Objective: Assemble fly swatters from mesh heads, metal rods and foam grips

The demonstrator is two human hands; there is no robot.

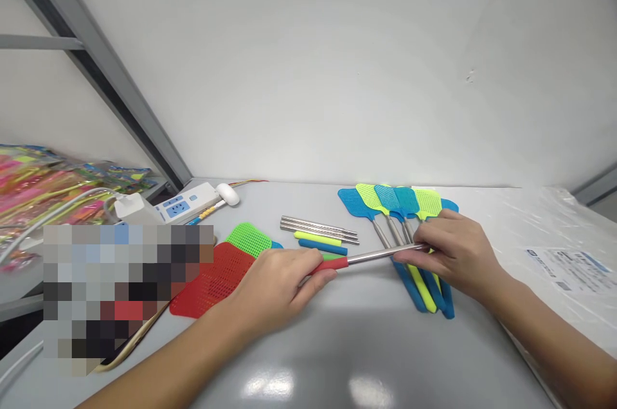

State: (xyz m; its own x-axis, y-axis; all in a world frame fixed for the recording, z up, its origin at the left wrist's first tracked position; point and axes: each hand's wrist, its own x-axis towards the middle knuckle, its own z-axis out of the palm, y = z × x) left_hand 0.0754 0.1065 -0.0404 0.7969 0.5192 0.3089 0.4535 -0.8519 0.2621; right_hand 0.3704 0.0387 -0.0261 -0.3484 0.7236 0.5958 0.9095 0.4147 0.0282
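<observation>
My left hand (pixel 284 280) is closed around a red handle (pixel 337 263), with the thumb along its near side. A thin metal rod (pixel 371 257) runs out of that handle to the right. The rod's far end is pinched between the thumb and fingers of my right hand (pixel 450 254), which hides its tip. Behind the left hand lie a red mesh swatter head (pixel 207 280) and a green one (pixel 248 240). Fly swatters with blue and yellow heads (pixel 389 200) lie fanned out beyond and partly beneath the right hand.
Several metal rods (pixel 313 227) lie mid-table, with a yellow handle (pixel 318 238) and a blue handle (pixel 322 247) beside them. At left are a power strip (pixel 186 201), a white mouse-like object (pixel 228 194) and a blurred-out area. Clear plastic wrap (pixel 540 222) covers the right side.
</observation>
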